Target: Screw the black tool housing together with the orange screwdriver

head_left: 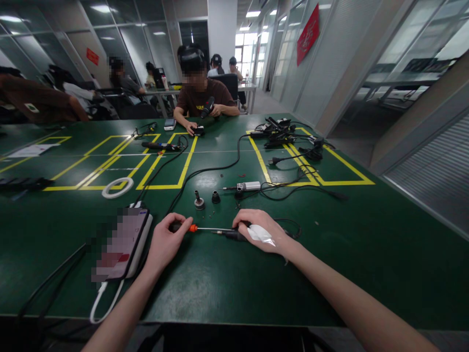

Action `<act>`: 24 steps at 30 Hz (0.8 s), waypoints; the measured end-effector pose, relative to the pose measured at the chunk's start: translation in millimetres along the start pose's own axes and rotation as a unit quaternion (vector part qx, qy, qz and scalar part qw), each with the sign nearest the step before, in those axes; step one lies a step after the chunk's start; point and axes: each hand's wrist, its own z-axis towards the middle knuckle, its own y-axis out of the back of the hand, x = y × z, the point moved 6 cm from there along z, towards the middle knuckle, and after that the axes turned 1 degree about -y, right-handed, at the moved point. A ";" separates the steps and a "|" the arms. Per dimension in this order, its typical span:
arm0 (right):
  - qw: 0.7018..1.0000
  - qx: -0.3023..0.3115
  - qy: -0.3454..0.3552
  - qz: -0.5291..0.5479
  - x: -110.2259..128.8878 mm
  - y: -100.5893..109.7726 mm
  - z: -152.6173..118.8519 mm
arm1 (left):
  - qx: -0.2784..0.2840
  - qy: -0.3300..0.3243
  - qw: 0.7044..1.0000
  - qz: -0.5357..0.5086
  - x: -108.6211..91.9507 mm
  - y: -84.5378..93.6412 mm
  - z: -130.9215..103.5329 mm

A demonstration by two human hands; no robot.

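My left hand (169,237) is closed around the dark handle of a screwdriver (212,229) with an orange collar. Its thin metal shaft lies level and points right. At the shaft's far end are the curled fingers of my right hand (258,230), which pinch the tip; the tip itself is hidden. White tape covers part of the back of that hand. Just under my right hand is a black pen-shaped tool (232,235) with a metal point, partly covered. Beyond my hands stand a metal nozzle piece (199,201) and a black cone-shaped part (216,197).
A silver-bodied tool (249,186) lies farther back with its cable. A phone (122,244) on a white block stands at my left, near a tape roll (117,187). Piled black tools and cables (276,132) lie back right. Across the table, a person (205,93) handles a tool.
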 end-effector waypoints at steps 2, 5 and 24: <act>1.000 0.003 -0.004 0.002 0.1 -0.2 0.2 | -0.005 -0.001 1.000 0.010 1.0 0.0 -0.1; 1.000 0.005 -0.011 0.003 0.0 -0.2 0.3 | -0.002 0.001 1.000 0.013 1.5 0.4 -0.4; 1.000 0.012 -0.019 -0.006 1.5 -0.1 0.2 | 0.009 0.025 1.000 0.000 4.2 0.6 0.4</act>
